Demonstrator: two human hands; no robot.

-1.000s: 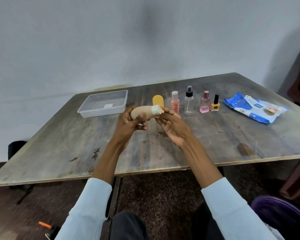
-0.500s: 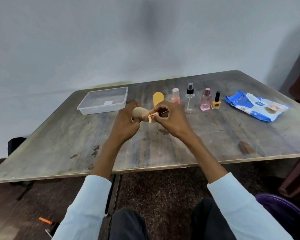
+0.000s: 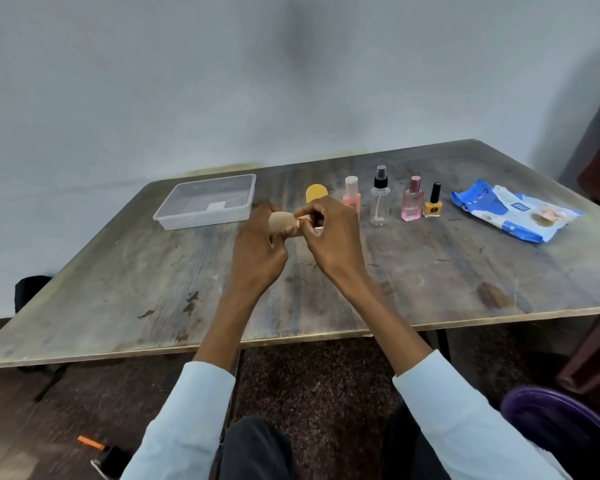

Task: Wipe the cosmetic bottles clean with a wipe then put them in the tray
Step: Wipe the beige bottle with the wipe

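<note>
Above the table's (image 3: 430,271) centre, the left hand (image 3: 257,252) grips a beige bottle (image 3: 280,221) while the right hand (image 3: 333,237) pinches its cap end; a slip could topple bottles standing at one o'clock.

Things around the grey wooden bench (image 3: 430,271)

A round purple plastic seat (image 3: 561,420) sits low on the right. A small orange and black tool (image 3: 99,452) lies on the dark floor (image 3: 326,386). A pale wall (image 3: 222,81) stands behind.

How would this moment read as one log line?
left hand: holds beige bottle | right hand: pinches its cap end | tray: no bottles
</note>
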